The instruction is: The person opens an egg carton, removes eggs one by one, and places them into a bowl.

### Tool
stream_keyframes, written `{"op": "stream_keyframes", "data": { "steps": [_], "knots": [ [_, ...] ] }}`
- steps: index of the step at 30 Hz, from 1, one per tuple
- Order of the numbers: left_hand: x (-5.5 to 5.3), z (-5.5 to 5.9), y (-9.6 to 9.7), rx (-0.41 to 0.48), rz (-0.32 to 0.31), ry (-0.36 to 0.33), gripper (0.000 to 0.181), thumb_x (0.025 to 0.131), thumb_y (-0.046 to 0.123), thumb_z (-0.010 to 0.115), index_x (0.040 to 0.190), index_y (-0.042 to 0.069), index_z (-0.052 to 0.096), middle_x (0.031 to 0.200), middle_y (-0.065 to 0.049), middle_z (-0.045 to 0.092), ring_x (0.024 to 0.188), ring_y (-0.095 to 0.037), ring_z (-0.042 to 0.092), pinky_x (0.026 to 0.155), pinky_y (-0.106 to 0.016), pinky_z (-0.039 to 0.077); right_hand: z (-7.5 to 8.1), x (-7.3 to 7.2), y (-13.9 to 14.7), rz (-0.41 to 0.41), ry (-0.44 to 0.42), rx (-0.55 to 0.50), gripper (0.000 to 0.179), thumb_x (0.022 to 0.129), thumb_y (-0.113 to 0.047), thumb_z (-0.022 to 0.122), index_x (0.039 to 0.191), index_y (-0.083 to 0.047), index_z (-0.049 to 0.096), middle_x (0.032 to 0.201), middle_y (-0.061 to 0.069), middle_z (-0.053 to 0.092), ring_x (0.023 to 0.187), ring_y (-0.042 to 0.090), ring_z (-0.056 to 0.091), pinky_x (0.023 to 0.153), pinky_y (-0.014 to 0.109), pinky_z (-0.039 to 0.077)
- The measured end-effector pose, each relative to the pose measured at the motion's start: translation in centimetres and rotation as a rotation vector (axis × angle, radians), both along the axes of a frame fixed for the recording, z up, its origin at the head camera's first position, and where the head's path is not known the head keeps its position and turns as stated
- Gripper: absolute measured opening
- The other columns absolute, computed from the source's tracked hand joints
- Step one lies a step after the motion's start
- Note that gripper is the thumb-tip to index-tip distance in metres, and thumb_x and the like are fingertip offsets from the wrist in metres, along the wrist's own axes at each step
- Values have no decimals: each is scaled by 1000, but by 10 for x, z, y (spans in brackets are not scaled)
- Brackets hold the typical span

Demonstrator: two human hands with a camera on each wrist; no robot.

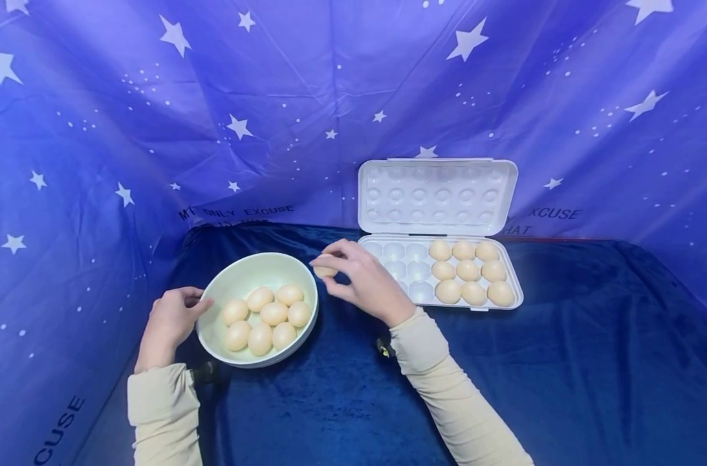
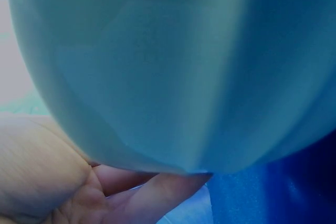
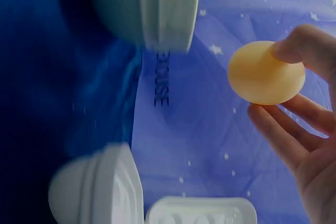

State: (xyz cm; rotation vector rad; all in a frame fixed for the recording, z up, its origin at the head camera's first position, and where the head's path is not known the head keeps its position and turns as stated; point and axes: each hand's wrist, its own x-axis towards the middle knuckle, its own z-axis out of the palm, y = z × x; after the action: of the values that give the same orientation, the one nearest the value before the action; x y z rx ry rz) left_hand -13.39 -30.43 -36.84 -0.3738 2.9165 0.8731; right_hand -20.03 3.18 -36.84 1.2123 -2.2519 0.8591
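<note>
An egg is pinched between the thumb and fingers of my right hand, held up just beyond the bowl's right rim. My left hand grips the left rim of a pale green bowl, thumb over the edge and fingers outside. Several eggs lie in the bowl. In the left wrist view the bowl's outer wall fills most of the picture, with fingers against it. To the right, a white egg carton stands with its lid raised, and several eggs sit in its right-hand cups.
A dark blue velvet cloth covers the table. Behind it hangs a purple-blue curtain with white stars. The upright carton lid stands at the back, close to the curtain.
</note>
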Motion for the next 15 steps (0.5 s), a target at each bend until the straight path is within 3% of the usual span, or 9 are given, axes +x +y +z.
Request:
{"op": "stream_keyframes", "data": {
  "steps": [8, 15],
  "knots": [
    [1, 0, 0, -4, -1, -2, 41, 98, 23, 61, 119, -12, 62, 115, -32, 65, 94, -40, 67, 83, -53, 54, -5, 10, -20, 88, -68, 104, 33, 90, -11, 67, 123, -14, 69, 118, 3, 66, 103, 16, 58, 89, 27, 49],
    [-1, -1, 2, -8, -2, 12, 40, 98, 22, 61, 118, -12, 62, 114, -32, 66, 93, -40, 67, 81, -52, 54, -9, 16, -28, 146, -128, 232, 29, 94, -12, 65, 122, -16, 71, 122, 4, 65, 109, 16, 57, 95, 27, 48]
  ]
}}
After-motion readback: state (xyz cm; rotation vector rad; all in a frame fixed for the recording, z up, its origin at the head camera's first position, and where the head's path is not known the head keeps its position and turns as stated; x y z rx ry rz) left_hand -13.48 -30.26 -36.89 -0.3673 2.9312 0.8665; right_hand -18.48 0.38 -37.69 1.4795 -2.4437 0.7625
